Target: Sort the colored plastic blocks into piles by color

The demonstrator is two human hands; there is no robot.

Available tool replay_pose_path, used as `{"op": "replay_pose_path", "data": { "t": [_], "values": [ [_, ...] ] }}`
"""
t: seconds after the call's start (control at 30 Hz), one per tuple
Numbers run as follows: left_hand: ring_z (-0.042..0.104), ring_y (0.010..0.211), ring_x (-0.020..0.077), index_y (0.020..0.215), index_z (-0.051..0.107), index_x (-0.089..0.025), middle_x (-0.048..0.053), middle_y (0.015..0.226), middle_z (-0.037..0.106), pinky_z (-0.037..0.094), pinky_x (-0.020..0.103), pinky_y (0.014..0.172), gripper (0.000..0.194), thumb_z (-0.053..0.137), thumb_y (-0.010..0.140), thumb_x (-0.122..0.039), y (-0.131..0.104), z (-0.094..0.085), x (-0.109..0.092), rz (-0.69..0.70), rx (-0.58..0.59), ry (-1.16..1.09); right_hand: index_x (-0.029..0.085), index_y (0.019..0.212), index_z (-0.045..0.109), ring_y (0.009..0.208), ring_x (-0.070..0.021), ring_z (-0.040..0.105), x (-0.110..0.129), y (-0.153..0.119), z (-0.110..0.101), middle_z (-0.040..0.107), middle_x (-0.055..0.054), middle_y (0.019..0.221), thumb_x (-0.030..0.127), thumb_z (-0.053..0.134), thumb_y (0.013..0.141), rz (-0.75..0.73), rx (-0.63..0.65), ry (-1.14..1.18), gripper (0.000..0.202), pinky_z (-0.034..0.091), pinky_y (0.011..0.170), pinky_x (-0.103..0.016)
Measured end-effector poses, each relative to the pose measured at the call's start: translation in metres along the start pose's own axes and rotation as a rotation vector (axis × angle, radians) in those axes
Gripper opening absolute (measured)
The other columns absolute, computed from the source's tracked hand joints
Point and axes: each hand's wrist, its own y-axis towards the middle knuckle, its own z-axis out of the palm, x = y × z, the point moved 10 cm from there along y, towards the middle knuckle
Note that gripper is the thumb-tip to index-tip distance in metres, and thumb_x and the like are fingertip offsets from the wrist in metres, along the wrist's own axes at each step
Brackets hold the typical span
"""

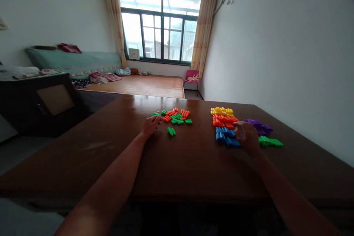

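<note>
My left hand [151, 125] rests at the left edge of a loose cluster of small plastic pieces, its fingers curled in. Behind its fingertips lies a green piece [155, 114]; anything between them is too small to make out. The cluster mixes orange pieces [185, 113] and green pieces [180, 122]. A green pair [171, 131] lies apart, nearer me. My right hand [246, 137] bends its fingers at the right end of the orange-red row [222, 121], beside the blue group [226, 136]. Whatever its fingertips grip is hidden.
Yellow pieces [221, 111] sit behind the orange-red row. Purple pieces [259, 126] and a green group [270, 141] lie right of my right hand. All are on a glossy brown table [188, 169]. Beyond stand a bed [155, 84], a pink chair [191, 75] and a dark cabinet [22, 99].
</note>
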Motion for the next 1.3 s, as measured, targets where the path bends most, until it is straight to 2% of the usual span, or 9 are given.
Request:
{"op": "replay_pose_path", "data": {
  "t": [0.2,0.33,0.5,0.63,0.7,0.8,0.97,1.13,1.3],
  "values": [
    [0.060,0.065,0.0155,0.078,0.068,-0.014,0.008,0.080,0.069,0.043,0.020,0.046,0.056,0.048,0.079,-0.067,0.002,-0.018,0.011,-0.026,-0.110,-0.023,0.024,0.120,0.060,0.114,-0.0227,0.052,0.185,0.019,0.099,0.061,-0.007,0.126,0.033,0.045,0.092,-0.314,0.489,0.182,0.033,0.043,0.091,-0.037],
    [0.061,0.064,0.0155,0.076,0.067,-0.014,0.009,0.078,0.070,0.042,0.021,0.046,0.056,0.048,0.079,-0.066,0.002,-0.017,0.019,-0.050,-0.100,-0.040,0.023,0.133,0.052,0.128,-0.0245,0.042,0.231,0.042,0.165,0.051,-0.008,0.140,0.041,0.042,0.094,-0.243,0.634,0.147,0.044,0.040,0.098,-0.041],
    [0.063,0.066,0.0171,0.079,0.068,-0.014,0.009,0.079,0.070,0.045,0.023,0.049,0.050,0.046,0.083,-0.059,0.007,-0.013,0.026,-0.043,-0.057,-0.011,0.025,0.142,0.042,0.137,-0.0283,0.030,0.223,0.070,0.224,0.035,-0.010,0.152,0.060,0.032,0.092,0.035,0.735,0.073,0.062,0.032,0.106,-0.047],
    [0.066,0.080,0.0212,0.088,0.070,-0.016,0.009,0.087,0.072,0.052,0.030,0.067,0.042,0.042,0.089,-0.047,0.017,-0.045,0.030,0.006,-0.233,0.159,0.033,0.139,0.045,0.138,-0.0267,0.031,0.223,0.064,0.240,0.033,-0.005,0.153,0.057,0.035,0.092,0.027,0.803,0.110,0.054,0.031,0.106,-0.049],
    [0.065,0.093,0.0237,0.100,0.069,-0.017,0.011,0.099,0.072,0.051,0.034,0.083,0.034,0.045,0.088,-0.038,0.021,-0.061,0.036,-0.009,-0.316,0.272,0.034,0.133,0.050,0.135,-0.0245,0.035,0.222,0.061,0.235,0.039,-0.002,0.150,0.047,0.041,0.091,-0.011,0.780,0.149,0.045,0.034,0.104,-0.047],
    [0.057,0.114,0.0285,0.114,0.065,-0.018,0.013,0.121,0.065,0.043,0.042,0.100,0.035,0.054,0.083,-0.029,0.025,-0.061,0.046,-0.031,-0.271,0.455,0.033,0.120,0.059,0.128,-0.0230,0.042,0.217,0.057,0.220,0.053,0.000,0.137,0.031,0.048,0.085,-0.059,0.728,0.214,0.037,0.039,0.101,-0.044],
    [0.049,0.124,0.0293,0.112,0.066,-0.029,0.004,0.131,0.061,0.034,0.048,0.106,0.032,0.060,0.081,-0.037,0.023,-0.022,0.043,0.075,-0.010,0.686,0.029,0.104,0.068,0.119,-0.0248,0.048,0.192,0.054,0.198,0.063,-0.001,0.123,0.023,0.053,0.079,-0.016,0.650,0.264,0.029,0.045,0.093,-0.043],
    [0.059,0.111,0.0219,0.096,0.073,-0.030,0.000,0.111,0.071,0.039,0.034,0.103,0.027,0.051,0.086,-0.042,0.006,0.023,0.020,0.266,0.321,0.590,0.026,0.107,0.067,0.114,-0.0237,0.051,0.158,0.049,0.179,0.063,-0.004,0.123,0.023,0.052,0.081,0.109,0.465,0.273,0.030,0.046,0.093,-0.041],
    [0.058,0.113,0.0232,0.109,0.069,-0.022,0.008,0.119,0.066,0.043,0.036,0.101,0.032,0.048,0.088,-0.035,0.013,0.009,0.015,0.226,0.135,0.591,0.022,0.111,0.065,0.110,-0.0254,0.053,0.139,0.039,0.179,0.065,-0.008,0.117,0.029,0.049,0.085,0.217,0.450,0.267,0.031,0.047,0.089,-0.040]
  ]
}}
